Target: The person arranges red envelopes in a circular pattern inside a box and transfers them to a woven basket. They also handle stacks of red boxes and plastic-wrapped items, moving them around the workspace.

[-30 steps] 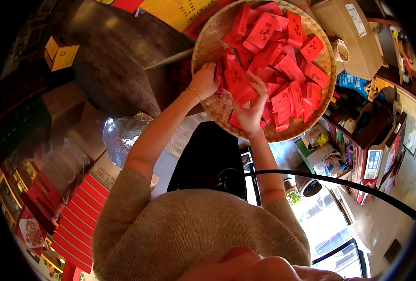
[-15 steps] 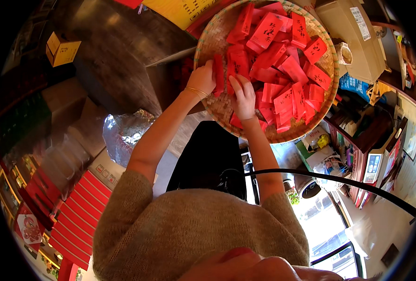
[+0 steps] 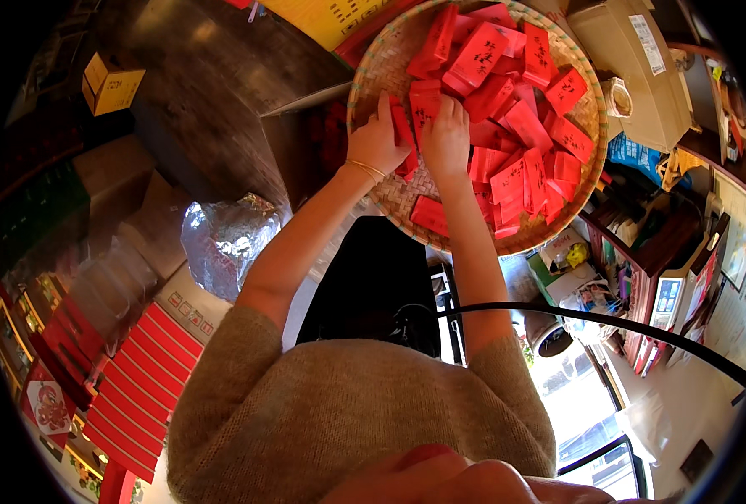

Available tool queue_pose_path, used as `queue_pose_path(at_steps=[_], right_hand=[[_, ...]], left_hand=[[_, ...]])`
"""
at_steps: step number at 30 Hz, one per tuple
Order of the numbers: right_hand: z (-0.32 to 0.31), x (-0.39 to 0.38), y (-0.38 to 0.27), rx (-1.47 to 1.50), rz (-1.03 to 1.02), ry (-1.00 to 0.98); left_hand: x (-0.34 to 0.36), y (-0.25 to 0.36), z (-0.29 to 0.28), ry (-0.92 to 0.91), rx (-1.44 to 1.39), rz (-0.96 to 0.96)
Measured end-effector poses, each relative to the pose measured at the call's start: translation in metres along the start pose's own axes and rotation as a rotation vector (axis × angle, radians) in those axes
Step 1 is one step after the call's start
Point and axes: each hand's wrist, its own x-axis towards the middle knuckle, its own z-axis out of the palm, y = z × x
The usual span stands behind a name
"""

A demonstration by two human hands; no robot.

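Observation:
A round woven bamboo tray (image 3: pixel 601 143) holds a loose heap of small red packets (image 3: pixel 479 57) with dark writing. Over its left side, my left hand (image 3: pixel 377 146) is closed around upright red packets (image 3: pixel 404 139), its fingers wrapped on their outer side; how many it holds I cannot tell. Close beside it, my right hand (image 3: pixel 446 143) has its fingers bent onto another red packet (image 3: pixel 424 98), partly covering it. One red packet (image 3: pixel 429 215) lies apart near the tray's front rim, next to my right wrist.
Left of the tray stands an open cardboard box (image 3: pixel 284 151) with more red packets inside. A crumpled silver foil bag (image 3: pixel 226 244) lies left of my left forearm. Another cardboard box (image 3: pixel 633 76) is beyond the tray's right rim. A black cable (image 3: pixel 591 317) crosses my right arm.
My left hand has shifted slightly right with its packets. My right hand has moved up and right, its fingers now bent on a packet. The packet near the front rim shows more fully.

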Motion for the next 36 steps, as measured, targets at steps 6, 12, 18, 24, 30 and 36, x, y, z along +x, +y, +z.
queue_pose_path(at_steps=[6, 12, 18, 24, 30, 36], right_hand=[[0.023, 0.031, 0.001, -0.099, 0.137, -0.032], [-0.019, 0.007, -0.011, 0.187, 0.102, 0.053], [-0.027, -0.083, -0.004, 0.241, 0.097, 0.18], [0.005, -0.128, -0.01, 0.243, 0.245, -0.112], [0.021, -0.127, -0.013, 0.423, 0.261, -0.023], [0.022, -0.131, -0.026, 0.63, 0.405, -0.24]], left_hand=[[-0.018, 0.017, 0.006, -0.001, 0.081, 0.065], [-0.016, 0.002, -0.005, 0.022, 0.09, 0.072], [0.001, 0.0, -0.016, 0.089, 0.16, 0.222], [0.005, -0.019, 0.003, 0.08, -0.013, 0.434], [0.002, -0.018, -0.004, -0.169, -0.048, 0.417], [0.011, -0.021, -0.013, -0.344, -0.066, 0.517]])
